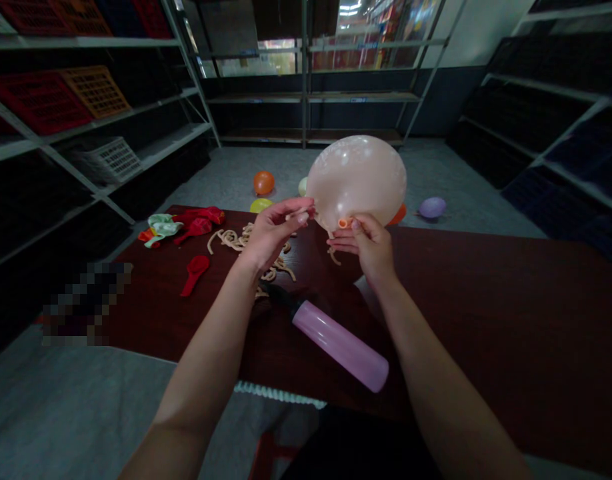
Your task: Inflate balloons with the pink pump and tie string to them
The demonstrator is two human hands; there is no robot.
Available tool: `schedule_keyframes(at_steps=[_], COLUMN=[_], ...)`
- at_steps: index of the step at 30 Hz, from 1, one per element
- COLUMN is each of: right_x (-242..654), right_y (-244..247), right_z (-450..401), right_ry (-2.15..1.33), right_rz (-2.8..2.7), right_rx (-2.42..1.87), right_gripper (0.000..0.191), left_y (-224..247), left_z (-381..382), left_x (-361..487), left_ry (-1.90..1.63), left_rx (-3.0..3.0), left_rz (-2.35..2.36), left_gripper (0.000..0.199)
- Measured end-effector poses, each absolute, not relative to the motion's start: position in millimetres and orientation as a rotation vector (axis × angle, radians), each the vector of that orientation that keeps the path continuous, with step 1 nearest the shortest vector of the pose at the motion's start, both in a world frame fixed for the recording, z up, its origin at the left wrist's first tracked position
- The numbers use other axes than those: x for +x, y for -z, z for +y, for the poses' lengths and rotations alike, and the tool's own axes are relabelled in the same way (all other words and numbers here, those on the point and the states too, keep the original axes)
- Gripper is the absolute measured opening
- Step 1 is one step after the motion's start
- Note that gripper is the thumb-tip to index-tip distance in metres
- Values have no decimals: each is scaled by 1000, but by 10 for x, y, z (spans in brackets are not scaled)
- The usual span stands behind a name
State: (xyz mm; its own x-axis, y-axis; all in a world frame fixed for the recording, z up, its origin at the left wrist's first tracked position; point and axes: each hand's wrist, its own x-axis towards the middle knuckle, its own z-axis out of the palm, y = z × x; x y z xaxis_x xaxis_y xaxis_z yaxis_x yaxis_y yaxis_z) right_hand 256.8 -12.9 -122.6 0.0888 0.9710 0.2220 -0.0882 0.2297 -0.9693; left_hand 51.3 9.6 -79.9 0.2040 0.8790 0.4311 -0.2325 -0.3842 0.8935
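Pale balloon [359, 177]: inflated, held in the air above the far edge of the worktop [506, 300]; likely very light, springy and easily burst by a nail or hard squeeze.
Balloon mouth [345, 223]: orange-looking ring at the right thumb; probably soft and stretchy, the surest place to take hold, better than the smooth, taut skin.
Right hand [375, 245]: fingers closed around the neck area, thumb against the mouth.
Left hand [272, 232]: thumb and fingers pinched on something pale and thin beside the balloon, seemingly a cord; too small to be certain.
Hanging cord [335, 256]: tan, dangling below the right fingers; looks limp, best gripped near its end.
Tan cords [231, 240]: loose, curled heap behind and beneath the left hand.
Pump [342, 347]: pink barrel, black nozzle end, lying nearer the person; probably rigid and light.
Red balloon [195, 272]: flat, left of the cords, near more limp balloons [199, 223].
Floor [216, 177]: orange balloon [263, 182] and purple balloon [432, 207] beyond the worktop.
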Motion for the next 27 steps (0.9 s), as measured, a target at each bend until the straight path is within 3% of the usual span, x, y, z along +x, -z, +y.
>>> schedule_keyframes(at_steps=[2,13,19,27], right_x=[2552,2445,2460,2482], right_y=[1229,1299,1212,1171], right_z=[-131,-169,-197,-187], right_ry=[-1038,-998,-968,-932], right_rz=[-1184,-1341,-1266,-1219], right_rx=[-1000,-1066,-1020,-1016], right_gripper=[45,45,44,40], left_y=[802,551,641,713], left_z=[98,-101,12,35], left_x=[530,538,524,548], left_ry=[-1399,-1762,-1590,-1497], left_rx=[1519,1551,1642,1838], left_rz=[663,821,838,903], left_gripper=[34,25,30,20])
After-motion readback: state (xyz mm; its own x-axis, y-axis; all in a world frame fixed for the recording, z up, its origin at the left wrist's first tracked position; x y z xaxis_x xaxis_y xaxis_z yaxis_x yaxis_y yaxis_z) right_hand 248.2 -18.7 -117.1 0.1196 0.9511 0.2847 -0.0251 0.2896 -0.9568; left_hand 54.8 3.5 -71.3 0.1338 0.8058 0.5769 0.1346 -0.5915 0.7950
